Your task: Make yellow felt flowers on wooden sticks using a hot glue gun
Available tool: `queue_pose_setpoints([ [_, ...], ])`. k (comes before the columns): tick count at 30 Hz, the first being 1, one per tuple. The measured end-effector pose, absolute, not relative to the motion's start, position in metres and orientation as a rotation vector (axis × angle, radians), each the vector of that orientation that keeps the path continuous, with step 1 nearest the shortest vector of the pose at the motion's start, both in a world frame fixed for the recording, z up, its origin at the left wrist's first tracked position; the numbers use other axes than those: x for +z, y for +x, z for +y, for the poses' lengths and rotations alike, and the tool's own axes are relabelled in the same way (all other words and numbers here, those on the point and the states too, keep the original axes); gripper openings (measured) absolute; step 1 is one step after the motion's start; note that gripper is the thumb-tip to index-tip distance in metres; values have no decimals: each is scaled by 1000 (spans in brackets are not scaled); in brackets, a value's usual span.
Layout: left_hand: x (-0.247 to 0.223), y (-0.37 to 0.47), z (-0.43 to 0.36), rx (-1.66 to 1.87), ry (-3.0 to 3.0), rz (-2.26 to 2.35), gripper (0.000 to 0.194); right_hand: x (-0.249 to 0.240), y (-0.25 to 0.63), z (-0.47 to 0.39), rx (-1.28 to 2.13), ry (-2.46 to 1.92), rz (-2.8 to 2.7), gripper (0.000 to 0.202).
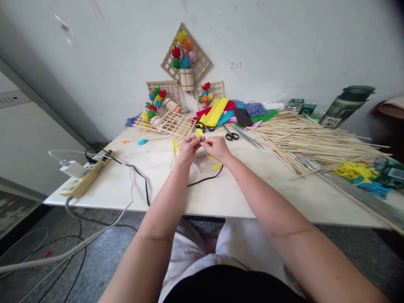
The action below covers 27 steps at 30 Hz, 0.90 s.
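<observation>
Both hands meet above the middle of the white table [164, 185]. My left hand [189, 148] is closed in a pinch, with a round yellow piece [198, 132] standing up just above its fingertips. Pressed close beside it, my right hand [215, 148] is closed too; what its fingertips grip is too small to make out. Under and beside the right hand lie more yellow pieces [216, 166]. Left of my left hand rests a yellow flower shape [174, 145] on thin stems. Farther left are a blue piece [142, 142] and an orange piece [126, 142].
Black scissors [232, 136], coloured sheets [217, 111] and a phone [243, 117] lie behind my hands. Wooden sticks [303, 136] spread across the right. Lattice panels with flowers [170, 124] stand and lie behind. A power strip [86, 176] and cables occupy the left.
</observation>
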State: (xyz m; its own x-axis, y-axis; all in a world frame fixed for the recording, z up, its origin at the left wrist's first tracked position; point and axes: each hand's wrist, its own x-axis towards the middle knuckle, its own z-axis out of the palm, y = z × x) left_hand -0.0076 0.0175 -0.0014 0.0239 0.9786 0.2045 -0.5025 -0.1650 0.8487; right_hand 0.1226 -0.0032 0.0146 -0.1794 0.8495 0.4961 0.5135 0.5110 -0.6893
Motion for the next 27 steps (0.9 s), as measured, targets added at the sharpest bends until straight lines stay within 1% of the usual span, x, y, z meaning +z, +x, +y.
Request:
queue_pose_setpoints([
  [3,1,-9,16,1482,956,657,18,19,126,-5,418,-1177,-1799,32],
  [7,2,-10,14,1399,945,641,17,20,131,-2,405,-1241,-1644,27],
  [10,2,-9,12,1332,978,640,17,20,134,3,488,-1230,-1529,21],
  [12,2,-9,10,1283,1011,628,15,20,136,6,618,-1212,-1476,20],
  [16,2,-8,8,1211,1045,604,16,22,139,6,896,-1144,-1435,28],
  [20,1,-8,7,1179,1044,601,18,24,139,3,975,-1061,-1431,41],
  [22,1,-7,7,1160,1048,613,18,24,139,3,996,-1027,-1422,43],
  [27,1,-6,6,1130,1088,649,17,18,138,8,984,-972,-1455,28],
])
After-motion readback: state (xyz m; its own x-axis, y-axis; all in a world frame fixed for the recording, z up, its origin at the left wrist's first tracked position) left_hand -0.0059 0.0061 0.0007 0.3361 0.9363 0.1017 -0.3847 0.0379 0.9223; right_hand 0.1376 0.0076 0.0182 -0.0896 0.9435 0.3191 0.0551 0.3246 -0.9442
